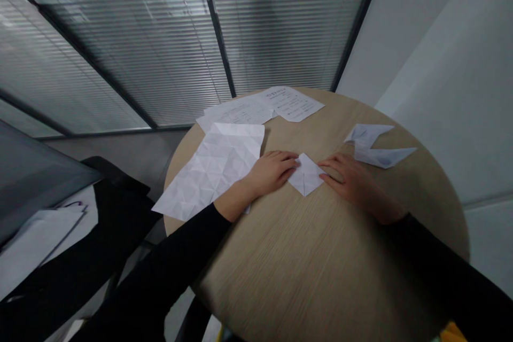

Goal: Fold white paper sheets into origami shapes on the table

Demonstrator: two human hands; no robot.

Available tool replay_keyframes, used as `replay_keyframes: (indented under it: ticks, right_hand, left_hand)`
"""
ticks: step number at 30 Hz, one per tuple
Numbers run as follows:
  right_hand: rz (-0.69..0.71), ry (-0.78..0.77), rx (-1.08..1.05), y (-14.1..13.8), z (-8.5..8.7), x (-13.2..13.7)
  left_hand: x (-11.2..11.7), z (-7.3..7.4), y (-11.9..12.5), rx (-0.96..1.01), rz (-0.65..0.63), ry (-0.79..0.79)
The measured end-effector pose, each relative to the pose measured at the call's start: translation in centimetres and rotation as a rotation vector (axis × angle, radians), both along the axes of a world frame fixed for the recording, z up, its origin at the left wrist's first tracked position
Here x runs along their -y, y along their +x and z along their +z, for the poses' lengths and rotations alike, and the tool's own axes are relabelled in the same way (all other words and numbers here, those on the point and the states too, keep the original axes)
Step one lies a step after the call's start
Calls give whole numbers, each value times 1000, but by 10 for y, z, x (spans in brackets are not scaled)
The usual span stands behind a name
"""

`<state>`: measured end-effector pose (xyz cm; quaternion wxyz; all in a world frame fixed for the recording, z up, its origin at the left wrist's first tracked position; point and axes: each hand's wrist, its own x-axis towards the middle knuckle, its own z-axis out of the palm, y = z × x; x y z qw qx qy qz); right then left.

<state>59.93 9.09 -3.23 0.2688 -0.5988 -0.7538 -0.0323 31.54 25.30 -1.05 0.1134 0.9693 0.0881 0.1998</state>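
A small folded white paper square (pixel 306 173) lies on the round wooden table (pixel 312 267), turned like a diamond. My left hand (pixel 271 171) rests flat on the table with its fingertips pressing the paper's left corner. My right hand (pixel 349 177) lies flat too, fingers stretched onto the paper's right corner. Both arms wear black sleeves. Neither hand grips anything.
A large creased white sheet (pixel 212 168) lies left of my left hand, over the table's edge. Printed pages (pixel 260 107) sit at the far side. A folded paper shape (pixel 374 147) lies right of my right hand. A dark chair (pixel 100 214) stands at left; glass blinds behind.
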Motion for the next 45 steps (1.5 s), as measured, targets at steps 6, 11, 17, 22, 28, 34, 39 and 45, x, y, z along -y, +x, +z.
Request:
replay_keyframes:
  ticks: [6,11,17,22,28,34,39,45]
  right_hand:
    - [27,10,-8,0,-1,0]
    - [30,4,-12,-1,1,0]
    - [14,1,-8,-6,3,1]
    - [0,9,1,-9,6,2]
    - [-22,10,12,-11,10,4]
    - [-60,23,32,-12,13,5]
    - [-114,17,-31,-11,8,4]
    - [-95,86,-124,-11,5,3]
  left_hand:
    - [3,5,-2,-3,-21,-6]
    - [3,6,-3,-4,-22,-9]
    - [4,7,-2,9,-35,-37]
    - [4,9,-3,3,-42,-36]
    - [4,9,-4,5,-33,-46]
    - [5,8,-4,20,-33,-41]
    - [4,6,-4,28,-36,-32]
    - [4,6,-3,35,-43,-42]
